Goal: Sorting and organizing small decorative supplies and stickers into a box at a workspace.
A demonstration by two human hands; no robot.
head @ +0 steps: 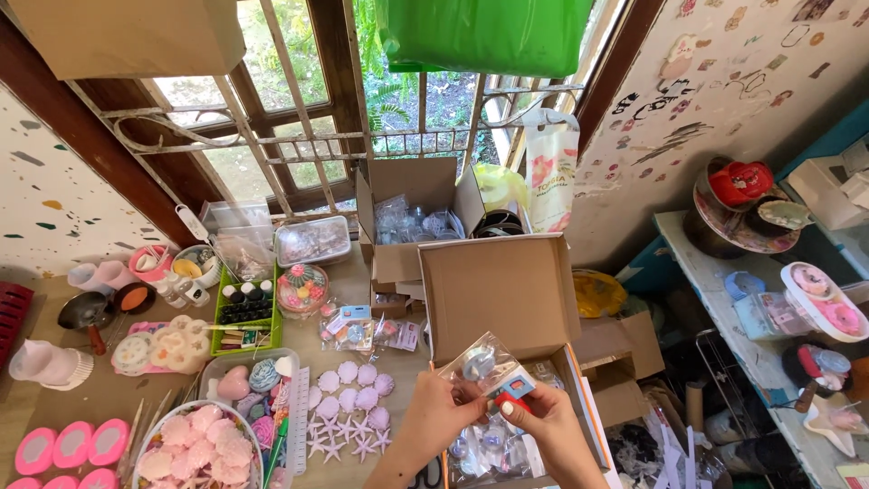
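Note:
Both my hands hold a small clear plastic packet [480, 364] with a round pale-blue piece inside and a red and blue card at its lower corner. My left hand [441, 413] pinches the packet's lower left edge. My right hand [541, 418] grips the lower right corner at the red card. The packet hangs over an open cardboard box [502, 290] whose raised flap stands behind it. Several similar clear packets [493, 445] lie in the box below my hands.
A second open cardboard box [409, 217] with clear packets stands by the barred window. Pink shell and star shapes [348, 407], a bowl of pink shells [195, 448], a green tray of small bottles [243, 312] and moulds cover the table at left. Cluttered shelves [778, 299] stand at right.

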